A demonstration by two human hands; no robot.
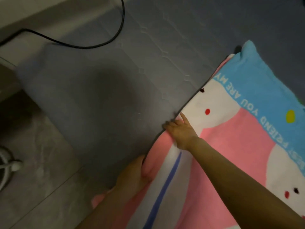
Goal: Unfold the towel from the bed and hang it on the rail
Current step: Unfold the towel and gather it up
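Note:
A pink, white and blue towel (239,133) with cartoon figures and white lettering lies spread over the right side of the grey bed (99,96). My right hand (179,131) rests on the towel's left edge, fingers curled around the hem, one finger pointing outward. Closer to me, my left hand (133,176) grips the same edge, its fingers tucked under the cloth. No rail is in view.
A black cable (92,46) curves across the far part of the bed. Grey floor tiles (38,179) lie to the left, with a white object (8,166) at the left edge. A pale wall base runs along the top left.

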